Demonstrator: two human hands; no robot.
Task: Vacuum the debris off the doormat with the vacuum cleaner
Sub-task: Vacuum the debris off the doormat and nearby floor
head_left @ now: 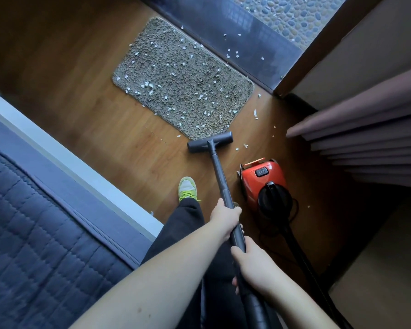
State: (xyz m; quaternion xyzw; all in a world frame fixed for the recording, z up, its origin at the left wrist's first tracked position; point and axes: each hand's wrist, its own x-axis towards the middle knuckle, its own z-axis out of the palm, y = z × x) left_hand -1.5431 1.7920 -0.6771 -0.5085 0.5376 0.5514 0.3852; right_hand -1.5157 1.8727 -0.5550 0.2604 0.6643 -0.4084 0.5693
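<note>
Wand [220,179] gripped by both hands: left hand [224,219] fingers curled round it higher up, right hand [252,264] fingers clamped round it nearer body. Nozzle [210,141] set on floor beyond fingers, touching near edge of doormat [180,77]. Debris [147,85] scattered over mat. Red canister [259,181] right of left-hand fingers.

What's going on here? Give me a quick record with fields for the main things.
Doormat: grey, strewn with white debris
Floor head: on the wood floor at the mat's near edge
Wand: gripped by both hands
Left hand: further down the wand
Right hand: nearer the body, by the hose
Vacuum cleaner: red canister, right of the wand
Stray bits: on the floor and dark threshold
</note>
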